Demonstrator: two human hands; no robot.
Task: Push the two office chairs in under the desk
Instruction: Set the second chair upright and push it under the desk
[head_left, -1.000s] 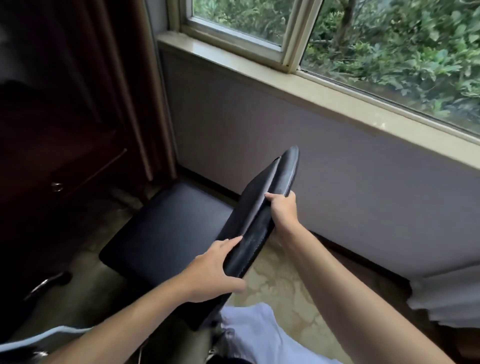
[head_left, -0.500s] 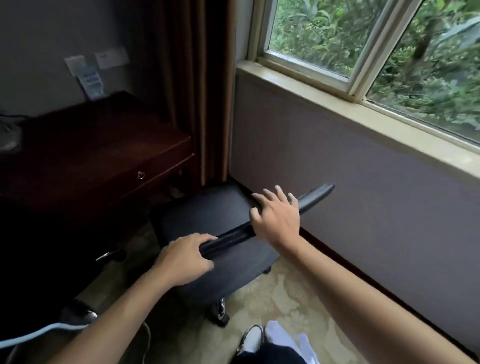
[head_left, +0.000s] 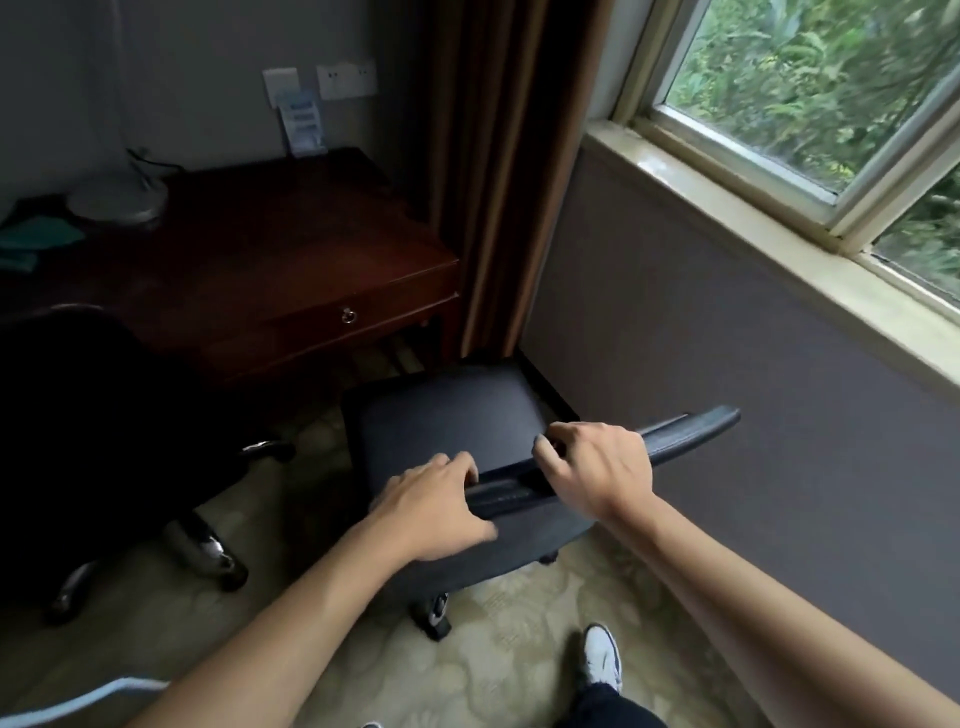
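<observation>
Brown curtain (head_left: 511, 171), grey wall (head_left: 727, 374), window (head_left: 810, 88)

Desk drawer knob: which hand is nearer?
Left. The left hand grips the chair backrest more directly below the drawer knob; the right hand grips it further toward the window wall.

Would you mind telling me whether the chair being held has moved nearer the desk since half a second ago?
Yes. The chair has moved toward the desk: its seat front now nearly meets the drawer edge, both hands on the backrest.
</observation>
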